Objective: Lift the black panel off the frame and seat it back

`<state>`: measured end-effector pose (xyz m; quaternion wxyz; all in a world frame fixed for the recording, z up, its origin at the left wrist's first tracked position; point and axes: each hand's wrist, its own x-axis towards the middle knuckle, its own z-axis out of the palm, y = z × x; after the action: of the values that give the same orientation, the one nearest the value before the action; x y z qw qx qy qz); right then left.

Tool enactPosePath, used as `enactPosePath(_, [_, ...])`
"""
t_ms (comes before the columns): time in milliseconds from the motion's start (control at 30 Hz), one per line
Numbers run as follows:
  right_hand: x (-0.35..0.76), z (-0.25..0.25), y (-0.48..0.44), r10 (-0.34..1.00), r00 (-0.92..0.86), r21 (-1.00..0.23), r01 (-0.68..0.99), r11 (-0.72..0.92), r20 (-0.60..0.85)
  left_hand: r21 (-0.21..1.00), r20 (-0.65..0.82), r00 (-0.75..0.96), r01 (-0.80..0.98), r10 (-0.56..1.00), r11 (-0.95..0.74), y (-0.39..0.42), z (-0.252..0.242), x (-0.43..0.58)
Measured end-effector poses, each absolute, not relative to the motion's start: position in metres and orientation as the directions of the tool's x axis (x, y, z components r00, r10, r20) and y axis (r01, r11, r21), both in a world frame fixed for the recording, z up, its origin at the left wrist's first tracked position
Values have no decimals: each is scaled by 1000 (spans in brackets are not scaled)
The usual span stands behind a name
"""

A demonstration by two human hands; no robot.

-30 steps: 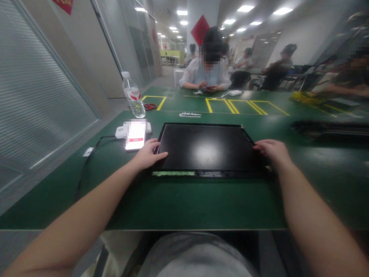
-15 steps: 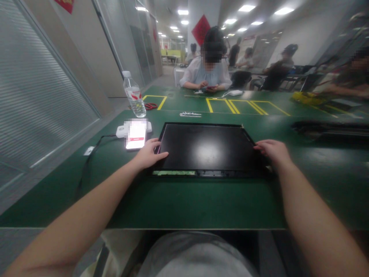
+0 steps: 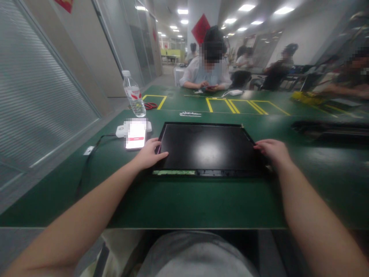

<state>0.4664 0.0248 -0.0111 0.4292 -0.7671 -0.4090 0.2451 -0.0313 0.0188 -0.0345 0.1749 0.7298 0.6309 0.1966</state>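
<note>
A black display panel (image 3: 184, 150) lies on the green table (image 3: 198, 207) in front of me, screen side up, with a green circuit strip (image 3: 173, 172) showing along its near edge. My left hand (image 3: 150, 154) grips the panel's left edge, its thumb over the front and its fingers partly hidden at the side. At the right edge, my right hand (image 3: 272, 150) pinches the frame between thumb and fingers. A bright light reflection sits in the middle of the screen.
Left of the panel, a lit phone (image 3: 136, 134) rests against a white device with a black cable. Behind it stand a water bottle (image 3: 134, 94) and red-handled scissors (image 3: 150, 105). Small white pieces (image 3: 190, 114) lie beyond the panel. Across the table sits a person (image 3: 209, 73); dark parts (image 3: 331, 130) lie right.
</note>
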Motion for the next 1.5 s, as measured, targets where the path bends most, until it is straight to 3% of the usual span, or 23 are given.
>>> enactPosePath(267, [465,-10,23,836,548,-849,428,-310,-28,504,64,118,853,991,-134,17,-33,-29])
enactPosePath(567, [473,-19,26,854,510,-720,630,-291,100,509,94,127,846,987,-158,18,-36,-31])
enactPosePath(800, [479,-25,31,862,494,-678,672,-298,110,483,68,157,859,985,-170,15,-32,-29])
enactPosePath(967, [479,-25,32,864,488,-670,684,-290,125,445,97,339,826,936,-345,10,-20,-36])
enactPosePath(1100, [479,-25,32,865,487,-671,682,-291,119,501,32,496,743,868,-443,5,-10,-39])
enactPosePath(1500, [478,-25,30,868,486,-682,668,-298,98,554,56,560,671,827,-492,4,-6,-37])
